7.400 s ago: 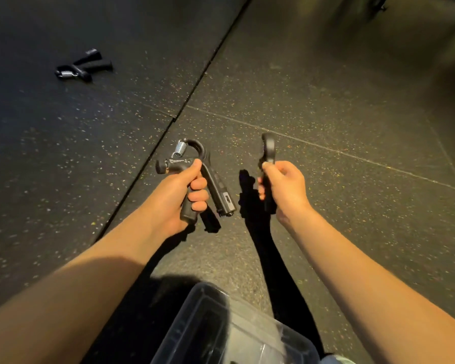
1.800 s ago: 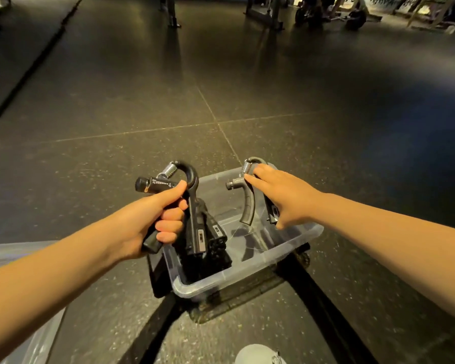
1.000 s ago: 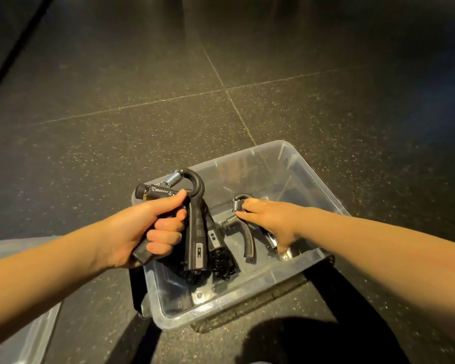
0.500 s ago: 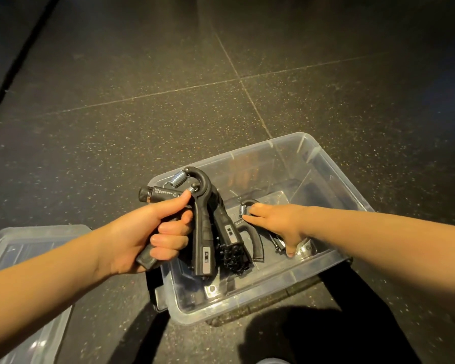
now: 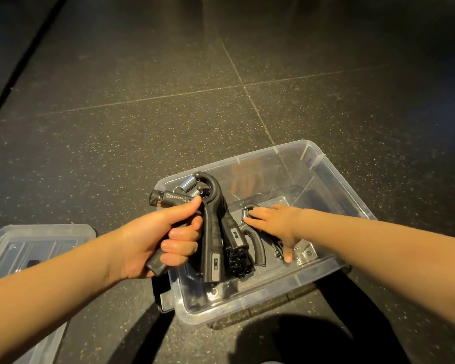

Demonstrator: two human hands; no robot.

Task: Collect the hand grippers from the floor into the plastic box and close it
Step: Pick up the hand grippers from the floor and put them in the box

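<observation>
Dim warm light, hard shadows, wide-angle distortion.

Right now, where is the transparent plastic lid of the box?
In the head view, the transparent plastic lid lies on the dark floor at lower left, left of the open clear plastic box.

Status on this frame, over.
Left hand grips a hand gripper over the plastic box. Right hand rests on second gripper inside. Lid off, nothing blocking.

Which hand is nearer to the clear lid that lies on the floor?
Left. The left hand, gripping hand grippers over the left edge of the plastic box, is right of the lid. The right hand is farther right, inside the box.
</observation>
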